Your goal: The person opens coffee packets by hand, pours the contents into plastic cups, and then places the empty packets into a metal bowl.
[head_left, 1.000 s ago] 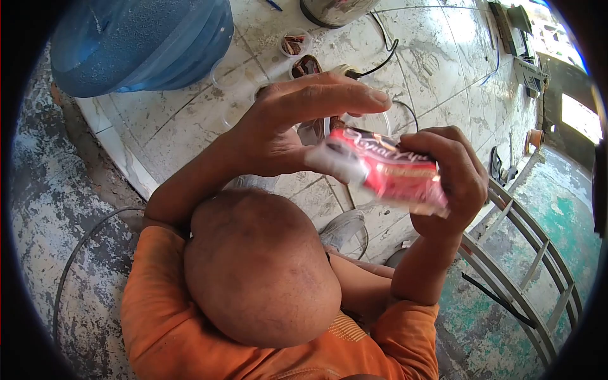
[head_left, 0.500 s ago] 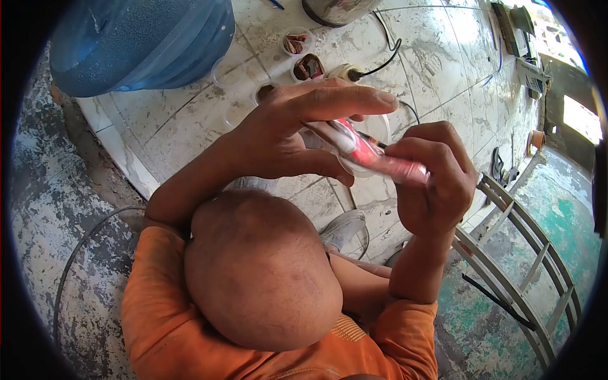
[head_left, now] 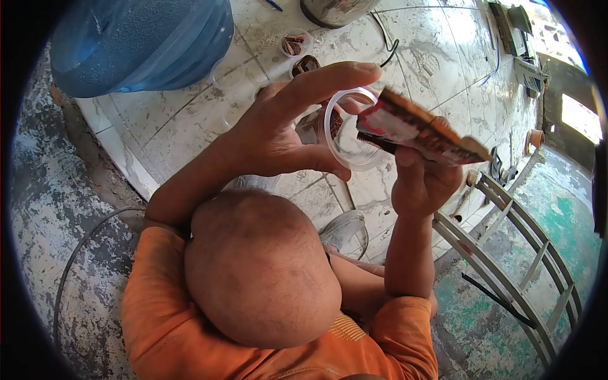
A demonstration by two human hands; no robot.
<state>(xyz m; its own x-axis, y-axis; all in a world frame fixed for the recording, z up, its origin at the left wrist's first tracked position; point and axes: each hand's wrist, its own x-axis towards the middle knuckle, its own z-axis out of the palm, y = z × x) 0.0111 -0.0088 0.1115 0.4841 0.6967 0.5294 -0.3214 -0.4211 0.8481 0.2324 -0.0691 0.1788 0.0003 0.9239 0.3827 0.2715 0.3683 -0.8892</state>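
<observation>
My left hand (head_left: 278, 130) curves its thumb and fingers around a clear plastic cup (head_left: 356, 163), tilted so its round mouth faces right. Dark brown granules (head_left: 335, 124) show inside the cup. In my right hand (head_left: 425, 183) is a red and brown packet (head_left: 421, 130), pinched from below between thumb and fingers. The packet slants down to the right, and its left end overlaps the cup's mouth in this view. Part of the cup's body is hidden behind my left fingers.
A big blue water jug (head_left: 142, 47) stands at upper left. Small tubs (head_left: 296, 43) with brown and red bits sit on the tiled floor (head_left: 437, 57), near a metal pot (head_left: 335, 11) and black cable (head_left: 389, 54). A metal ladder-like frame (head_left: 519, 266) lies at right.
My right hand has moved slightly down and turned, swinging the packet so its broad face shows. The cup's mouth, mostly hidden before, is now visible beside my left hand.
</observation>
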